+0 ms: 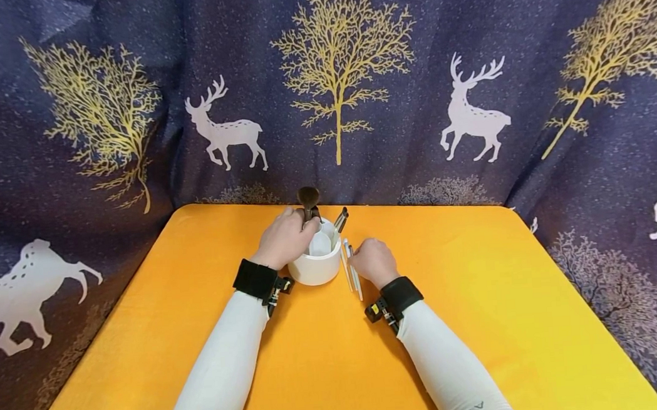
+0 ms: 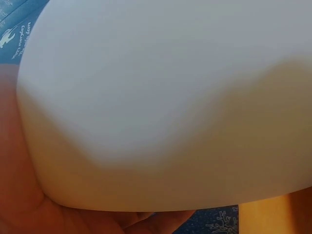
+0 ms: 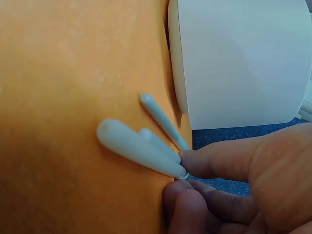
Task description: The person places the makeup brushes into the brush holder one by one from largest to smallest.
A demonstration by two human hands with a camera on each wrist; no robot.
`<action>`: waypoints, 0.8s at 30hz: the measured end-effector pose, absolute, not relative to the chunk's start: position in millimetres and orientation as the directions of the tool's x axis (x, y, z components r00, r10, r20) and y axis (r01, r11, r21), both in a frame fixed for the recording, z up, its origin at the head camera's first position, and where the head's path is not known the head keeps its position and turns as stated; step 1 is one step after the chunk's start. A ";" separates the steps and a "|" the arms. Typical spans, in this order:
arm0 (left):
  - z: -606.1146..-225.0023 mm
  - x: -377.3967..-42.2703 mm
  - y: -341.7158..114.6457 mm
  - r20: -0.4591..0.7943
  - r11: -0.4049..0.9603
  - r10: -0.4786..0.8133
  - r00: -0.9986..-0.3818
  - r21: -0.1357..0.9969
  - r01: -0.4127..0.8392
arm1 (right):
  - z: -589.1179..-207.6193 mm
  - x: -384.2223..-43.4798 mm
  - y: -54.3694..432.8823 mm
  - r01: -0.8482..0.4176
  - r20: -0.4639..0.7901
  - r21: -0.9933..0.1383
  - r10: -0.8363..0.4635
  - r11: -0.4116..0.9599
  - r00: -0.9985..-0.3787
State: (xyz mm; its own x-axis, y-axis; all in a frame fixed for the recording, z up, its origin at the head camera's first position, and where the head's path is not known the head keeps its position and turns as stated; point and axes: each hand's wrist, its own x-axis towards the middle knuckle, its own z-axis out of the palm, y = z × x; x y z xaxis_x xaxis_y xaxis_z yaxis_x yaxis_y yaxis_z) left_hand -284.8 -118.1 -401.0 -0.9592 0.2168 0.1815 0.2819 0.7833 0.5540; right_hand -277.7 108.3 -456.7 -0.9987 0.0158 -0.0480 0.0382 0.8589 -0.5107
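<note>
A white round cup holds several makeup brushes, among them a large one with a fluffy dark head. My left hand grips the cup's left side near the rim; in the left wrist view the cup wall fills most of the picture. Just right of the cup, slim makeup brushes with pale handles lie on the table. Over them my right hand pinches between thumb and fingers; the right wrist view shows a thick white brush handle at its fingertips, with two thinner handles beside it.
An orange-yellow cloth covers the table. Behind it hangs a dark blue curtain printed with deer and trees. More brushes lean out over the cup's right rim.
</note>
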 end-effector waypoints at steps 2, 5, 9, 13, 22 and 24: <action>-401.2 -285.0 -118.4 0.182 0.783 0.218 -0.959 0.554 0.283 | -456.7 -277.9 108.7 0.034 -0.044 -0.510 0.013 0.860 -0.999; -401.5 -285.4 -118.6 0.184 0.783 0.219 -0.958 0.552 0.285 | -456.7 -278.2 109.5 0.028 -0.039 -0.511 0.009 0.859 -0.999; -402.0 -286.3 -118.7 0.188 0.782 0.221 -0.957 0.552 0.289 | -456.0 -277.7 110.2 0.026 -0.037 -0.523 0.008 0.852 -0.999; -402.2 -286.2 -118.8 0.190 0.780 0.224 -0.956 0.553 0.293 | -455.1 -277.5 110.6 0.031 -0.036 -0.542 0.014 0.840 -0.999; -401.9 -285.6 -118.8 0.194 0.770 0.226 -0.955 0.565 0.297 | -453.0 -278.9 114.2 0.054 -0.048 -0.578 0.032 0.815 -0.998; -401.7 -285.5 -118.7 0.193 0.769 0.227 -0.955 0.566 0.297 | -451.9 -278.9 115.3 0.051 -0.037 -0.588 0.036 0.807 -0.999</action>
State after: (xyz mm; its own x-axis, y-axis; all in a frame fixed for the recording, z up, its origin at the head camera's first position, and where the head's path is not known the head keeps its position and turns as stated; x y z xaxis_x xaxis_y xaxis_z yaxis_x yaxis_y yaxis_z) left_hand -285.5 -118.7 -401.7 -0.9546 0.2273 0.1926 0.2973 0.7690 0.5660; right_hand -278.9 115.3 -451.9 -0.9987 0.0359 -0.0372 0.0509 0.8070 -0.5883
